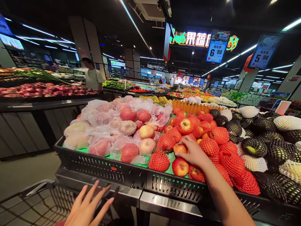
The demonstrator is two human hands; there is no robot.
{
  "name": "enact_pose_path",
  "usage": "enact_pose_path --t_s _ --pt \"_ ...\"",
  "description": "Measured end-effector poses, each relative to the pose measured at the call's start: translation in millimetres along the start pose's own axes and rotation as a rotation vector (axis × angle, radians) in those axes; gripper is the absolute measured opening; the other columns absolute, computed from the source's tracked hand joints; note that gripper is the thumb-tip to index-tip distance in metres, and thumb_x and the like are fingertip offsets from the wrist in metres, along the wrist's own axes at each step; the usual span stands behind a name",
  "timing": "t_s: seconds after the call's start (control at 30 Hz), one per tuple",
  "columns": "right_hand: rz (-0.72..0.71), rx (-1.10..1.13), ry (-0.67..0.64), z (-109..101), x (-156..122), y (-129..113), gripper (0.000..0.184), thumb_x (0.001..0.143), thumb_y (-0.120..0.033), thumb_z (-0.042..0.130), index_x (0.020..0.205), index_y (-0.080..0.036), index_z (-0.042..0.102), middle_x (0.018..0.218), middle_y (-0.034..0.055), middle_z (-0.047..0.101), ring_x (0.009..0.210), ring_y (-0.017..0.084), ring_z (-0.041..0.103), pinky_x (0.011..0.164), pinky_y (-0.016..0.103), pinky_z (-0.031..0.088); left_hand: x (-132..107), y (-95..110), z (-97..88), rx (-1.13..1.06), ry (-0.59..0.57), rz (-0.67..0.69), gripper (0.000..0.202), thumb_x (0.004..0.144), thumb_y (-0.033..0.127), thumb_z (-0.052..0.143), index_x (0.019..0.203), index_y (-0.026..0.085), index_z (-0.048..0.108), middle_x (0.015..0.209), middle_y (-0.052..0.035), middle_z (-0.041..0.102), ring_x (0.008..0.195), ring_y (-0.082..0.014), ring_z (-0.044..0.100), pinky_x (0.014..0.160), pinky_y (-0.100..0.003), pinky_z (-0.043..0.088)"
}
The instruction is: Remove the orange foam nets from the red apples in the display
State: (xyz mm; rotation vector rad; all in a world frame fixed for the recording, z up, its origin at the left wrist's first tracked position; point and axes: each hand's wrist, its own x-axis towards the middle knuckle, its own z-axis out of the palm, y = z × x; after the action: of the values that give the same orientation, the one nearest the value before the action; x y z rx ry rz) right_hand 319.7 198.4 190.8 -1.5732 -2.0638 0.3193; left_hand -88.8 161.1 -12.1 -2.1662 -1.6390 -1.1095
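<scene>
My right hand (pixel 194 153) reaches over the black crate's front wall (pixel 164 185) and curls its fingers over a red-yellow apple (pixel 180 148) lying among apples in red foam nets (pixel 213 146). Another bare red apple (pixel 180 166) sits just below my wrist. My left hand (pixel 86 208) hovers low in front of the stand, fingers spread, palm empty, above a wire shopping cart (pixel 35 204).
Plastic-wrapped apples (pixel 117 125) fill the crate's left half. Dark fruit in black and white nets (pixel 258 138) lies to the right. A person in a white shirt (pixel 92 77) stands by the far left produce stand (pixel 42 89). Price signs (pixel 217 47) hang overhead.
</scene>
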Motion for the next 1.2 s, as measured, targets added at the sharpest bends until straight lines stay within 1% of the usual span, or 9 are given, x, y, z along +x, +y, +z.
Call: enact_pose_path --t_s 0.17,0.33,0.43,0.53,0.63,0.77,0.97,1.1,1.2 --pt "-0.004 -0.094 -0.017 -5.0 -3.8 0.7 0.02 0.087 -0.02 0.068 0.104 -0.011 0.063 0.106 0.0029 0.059 0.1 0.014 0.051 0.088 0.023 0.033 25.6 57.4 6.0 -0.073 0.045 0.181 0.029 0.101 0.038 0.047 0.12 0.028 0.068 0.147 -0.0067 0.056 0.143 -0.036 0.046 0.1 -0.053 0.054" --pt "0.064 -0.122 0.031 -2.4 -0.5 -5.1 0.029 0.072 -0.018 0.077 0.092 -0.008 0.058 0.097 0.0024 0.056 0.09 0.011 0.045 0.077 0.02 0.026 64.6 148.6 -25.3 -0.134 0.282 0.172 0.019 0.104 0.03 0.049 0.116 0.025 0.063 0.113 -0.0032 0.072 0.11 -0.0228 0.066 0.112 -0.042 0.035" --pt "0.04 -0.08 0.06 0.5 1.5 -3.8 0.03 0.068 -0.013 0.077 0.091 -0.008 0.058 0.098 0.0025 0.054 0.091 0.011 0.043 0.078 0.019 0.027 86.3 195.9 -39.4 -0.177 0.38 0.154 0.014 0.104 0.03 0.052 0.107 0.025 0.064 0.103 -0.0013 0.072 0.098 -0.0223 0.066 0.109 -0.043 0.034" --pt "-0.004 0.023 0.05 0.5 1.6 1.5 0.028 0.07 -0.009 0.078 0.089 -0.007 0.058 0.097 0.0021 0.054 0.091 0.009 0.045 0.08 0.018 0.029 98.1 233.7 -30.3 -0.284 0.209 0.202 0.017 0.101 0.029 0.055 0.116 0.024 0.06 0.111 -0.002 0.07 0.105 -0.0237 0.062 0.105 -0.044 0.035" --pt "0.02 0.076 0.042 -1.5 1.0 7.6 0.031 0.07 -0.013 0.086 0.086 -0.006 0.06 0.096 0.0015 0.057 0.09 0.009 0.047 0.081 0.017 0.031 100.4 261.2 -3.3 -0.31 0.035 0.189 0.036 0.092 0.026 0.062 0.127 0.022 0.055 0.123 -0.0059 0.067 0.113 -0.0271 0.06 0.113 -0.052 0.028" --pt "0.028 0.118 0.02 -4.2 0.0 15.4 0.017 0.081 -0.015 0.078 0.084 -0.007 0.064 0.091 0.0014 0.06 0.084 0.008 0.05 0.077 0.017 0.032 101.9 275.6 22.3 -0.244 -0.002 0.163 0.04 0.089 0.027 0.066 0.126 0.015 0.057 0.122 -0.0127 0.067 0.109 -0.0293 0.062 0.115 -0.055 0.029" --pt "0.062 0.187 -0.003 -1.4 2.2 21.0 0.011 0.083 -0.014 0.076 0.087 -0.007 0.068 0.095 0.0022 0.064 0.085 0.009 0.055 0.078 0.018 0.038 114.0 269.2 17.9 -0.165 -0.011 0.141 0.024 0.089 0.031 0.062 0.108 0.016 0.066 0.1 -0.0087 0.071 0.092 -0.0281 0.067 0.108 -0.055 0.039" --pt "0.108 0.18 0.055 3.0 4.0 20.0 0.04 0.078 -0.007 0.079 0.117 -0.015 0.07 0.118 0.0023 0.063 0.11 0.014 0.058 0.1 0.027 0.044 117.5 268.9 17.0 -0.127 -0.02 0.166 0.026 0.09 0.03 0.062 0.109 0.013 0.07 0.101 -0.0092 0.072 0.094 -0.0292 0.067 0.113 -0.06 0.034" --pt "0.08 0.189 0.045 3.1 4.7 20.8 0.058 0.079 -0.007 0.078 0.135 -0.017 0.064 0.133 0.0047 0.057 0.128 0.02 0.054 0.117 0.037 0.039 115.7 271.0 19.8 -0.082 -0.053 0.221 0.036 0.094 0.035 0.062 0.119 0.01 0.069 0.107 -0.0117 0.071 0.098 -0.0306 0.066 0.115 -0.061 0.033"
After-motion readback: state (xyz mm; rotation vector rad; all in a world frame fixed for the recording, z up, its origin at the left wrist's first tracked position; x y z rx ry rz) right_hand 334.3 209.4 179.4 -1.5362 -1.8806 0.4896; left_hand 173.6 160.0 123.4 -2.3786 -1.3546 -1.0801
